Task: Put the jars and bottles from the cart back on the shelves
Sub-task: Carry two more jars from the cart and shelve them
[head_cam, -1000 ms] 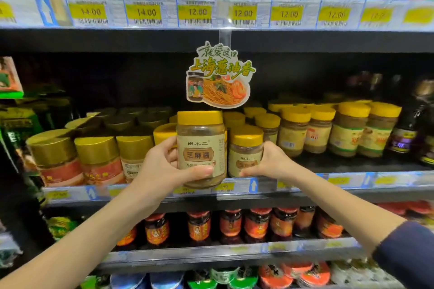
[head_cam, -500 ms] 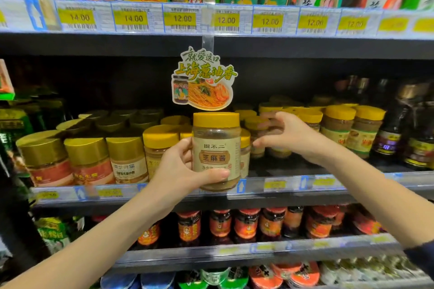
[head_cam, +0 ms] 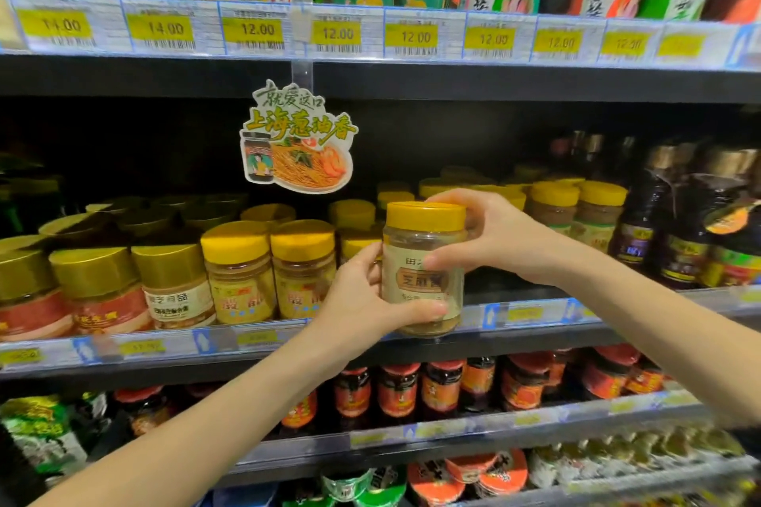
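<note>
A clear jar of tan paste with a yellow lid (head_cam: 420, 251) is held upright at the front edge of the middle shelf (head_cam: 288, 338). My left hand (head_cam: 362, 300) wraps its lower left side, thumb under the label. My right hand (head_cam: 486, 235) grips its upper right side just below the lid, a finger across the label. Behind and right of the jar is a dark gap in the row of yellow-lidded jars (head_cam: 576, 210). The cart is out of view.
Yellow-lidded jars (head_cam: 271, 268) and gold-lidded jars (head_cam: 99, 284) stand left of the held jar. Dark sauce bottles (head_cam: 679, 226) fill the shelf's right end. A noodle sign (head_cam: 296, 140) hangs from the upper shelf. Red-lidded jars (head_cam: 436, 387) line the shelf below.
The jar has moved right along the shelf front. My right hand left the jars on the shelf and came onto the held jar's upper side.
</note>
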The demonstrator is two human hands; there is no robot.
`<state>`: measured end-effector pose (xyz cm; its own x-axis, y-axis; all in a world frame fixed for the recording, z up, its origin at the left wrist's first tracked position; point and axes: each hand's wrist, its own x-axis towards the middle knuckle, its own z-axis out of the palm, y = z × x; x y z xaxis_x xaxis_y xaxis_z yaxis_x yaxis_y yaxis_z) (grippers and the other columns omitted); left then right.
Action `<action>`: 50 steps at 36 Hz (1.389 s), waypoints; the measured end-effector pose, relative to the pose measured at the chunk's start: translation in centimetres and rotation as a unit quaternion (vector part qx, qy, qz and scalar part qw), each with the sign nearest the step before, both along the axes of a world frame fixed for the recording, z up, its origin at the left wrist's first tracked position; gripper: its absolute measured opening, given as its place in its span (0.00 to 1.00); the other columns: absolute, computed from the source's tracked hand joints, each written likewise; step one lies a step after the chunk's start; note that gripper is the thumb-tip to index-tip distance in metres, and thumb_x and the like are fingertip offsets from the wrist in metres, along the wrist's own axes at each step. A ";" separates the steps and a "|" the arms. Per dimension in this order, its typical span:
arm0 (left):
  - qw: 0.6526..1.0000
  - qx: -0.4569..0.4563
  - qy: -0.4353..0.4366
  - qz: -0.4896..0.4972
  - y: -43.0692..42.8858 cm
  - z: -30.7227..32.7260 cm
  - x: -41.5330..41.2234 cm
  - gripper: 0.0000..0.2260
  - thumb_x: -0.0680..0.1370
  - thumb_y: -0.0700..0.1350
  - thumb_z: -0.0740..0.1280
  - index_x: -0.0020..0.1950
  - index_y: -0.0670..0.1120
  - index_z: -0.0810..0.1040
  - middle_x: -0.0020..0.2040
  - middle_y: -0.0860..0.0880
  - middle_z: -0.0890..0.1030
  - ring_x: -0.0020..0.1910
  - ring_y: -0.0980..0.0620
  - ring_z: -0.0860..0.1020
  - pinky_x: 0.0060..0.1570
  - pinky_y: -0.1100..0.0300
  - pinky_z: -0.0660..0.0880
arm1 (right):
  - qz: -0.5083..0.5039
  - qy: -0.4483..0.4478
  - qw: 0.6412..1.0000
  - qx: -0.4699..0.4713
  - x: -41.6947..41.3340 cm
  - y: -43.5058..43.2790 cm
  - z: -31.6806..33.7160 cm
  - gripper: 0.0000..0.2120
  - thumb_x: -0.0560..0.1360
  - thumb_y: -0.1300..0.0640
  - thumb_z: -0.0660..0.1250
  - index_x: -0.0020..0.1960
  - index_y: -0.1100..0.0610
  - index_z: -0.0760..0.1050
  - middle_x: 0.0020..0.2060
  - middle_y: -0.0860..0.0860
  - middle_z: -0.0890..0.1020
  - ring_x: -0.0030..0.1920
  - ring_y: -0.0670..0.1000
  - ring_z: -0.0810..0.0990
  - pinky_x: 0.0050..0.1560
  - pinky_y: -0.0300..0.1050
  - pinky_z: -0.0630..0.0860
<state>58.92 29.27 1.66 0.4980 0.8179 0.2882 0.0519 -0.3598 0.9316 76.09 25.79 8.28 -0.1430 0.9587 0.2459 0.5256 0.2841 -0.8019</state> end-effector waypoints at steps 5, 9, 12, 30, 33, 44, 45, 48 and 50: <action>0.999 0.026 0.033 -0.032 0.2 0.2 0.3 0.31 0.64 0.47 0.77 0.64 0.57 0.68 0.57 0.59 0.79 0.55 0.63 0.78 0.49 0.68 0.77 | -0.008 -0.001 1.000 0.014 0.6 0.1 0.0 0.35 0.54 0.49 0.76 0.60 0.53 0.72 0.51 0.49 0.80 0.51 0.47 0.81 0.42 0.44 0.82; 0.995 0.028 0.057 -0.071 0.7 0.5 -0.3 0.35 0.67 0.48 0.75 0.70 0.54 0.63 0.64 0.56 0.75 0.61 0.61 0.75 0.57 0.66 0.75 | -0.015 -0.012 0.999 0.041 1.0 0.3 0.8 0.35 0.54 0.47 0.76 0.59 0.50 0.73 0.51 0.46 0.80 0.51 0.43 0.81 0.44 0.38 0.80; 0.993 0.040 0.098 -0.051 0.9 0.2 -1.7 0.38 0.68 0.50 0.75 0.74 0.51 0.60 0.70 0.54 0.70 0.68 0.59 0.70 0.67 0.61 0.69 | -0.029 -0.009 0.998 0.063 1.8 0.6 1.6 0.38 0.51 0.44 0.76 0.60 0.50 0.73 0.53 0.46 0.79 0.53 0.44 0.79 0.47 0.41 0.80; 0.806 0.351 0.476 0.007 1.8 -4.3 -8.1 0.30 0.79 0.58 0.56 0.76 0.54 0.45 0.72 0.62 0.44 0.71 0.67 0.42 0.63 0.75 0.32 | -0.073 0.042 0.996 0.021 5.5 5.7 -3.2 0.43 0.52 0.55 0.80 0.65 0.52 0.68 0.53 0.45 0.78 0.56 0.47 0.78 0.52 0.42 0.77; 0.800 0.358 0.482 0.006 2.0 -4.6 -8.2 0.32 0.75 0.61 0.51 0.76 0.53 0.46 0.74 0.60 0.43 0.71 0.65 0.41 0.65 0.70 0.30 | -0.071 0.017 0.997 0.013 5.8 6.2 -4.4 0.40 0.58 0.59 0.80 0.65 0.50 0.68 0.57 0.48 0.77 0.59 0.49 0.76 0.55 0.44 0.76; 0.798 0.361 0.483 0.009 2.1 -4.8 -8.2 0.30 0.77 0.60 0.50 0.76 0.53 0.45 0.74 0.59 0.42 0.73 0.64 0.41 0.68 0.67 0.31 | -0.050 -0.006 0.999 -0.009 6.4 7.2 -6.7 0.42 0.59 0.60 0.80 0.69 0.53 0.66 0.60 0.48 0.75 0.60 0.47 0.74 0.53 0.38 0.74; 0.798 0.362 0.482 0.010 2.2 -4.8 -8.2 0.31 0.75 0.61 0.47 0.76 0.52 0.45 0.74 0.59 0.43 0.73 0.63 0.41 0.68 0.65 0.31 | -0.044 0.000 0.999 -0.013 6.3 7.3 -6.7 0.41 0.59 0.61 0.79 0.68 0.53 0.66 0.59 0.46 0.75 0.59 0.45 0.74 0.52 0.35 0.74; 0.801 0.370 0.470 0.016 2.4 -5.1 -8.3 0.31 0.75 0.60 0.47 0.77 0.51 0.50 0.75 0.57 0.48 0.73 0.61 0.46 0.70 0.59 0.36 | -0.024 0.009 0.999 -0.027 6.1 7.2 -6.6 0.37 0.61 0.64 0.78 0.65 0.48 0.66 0.54 0.39 0.75 0.54 0.37 0.75 0.45 0.27 0.75; 0.807 0.371 0.459 0.021 2.5 -5.2 -8.4 0.29 0.76 0.58 0.47 0.76 0.51 0.53 0.75 0.56 0.51 0.73 0.61 0.49 0.71 0.57 0.39 | -0.014 0.011 0.999 -0.032 6.0 7.2 -6.5 0.36 0.62 0.66 0.77 0.64 0.47 0.65 0.53 0.37 0.75 0.51 0.34 0.76 0.43 0.25 0.74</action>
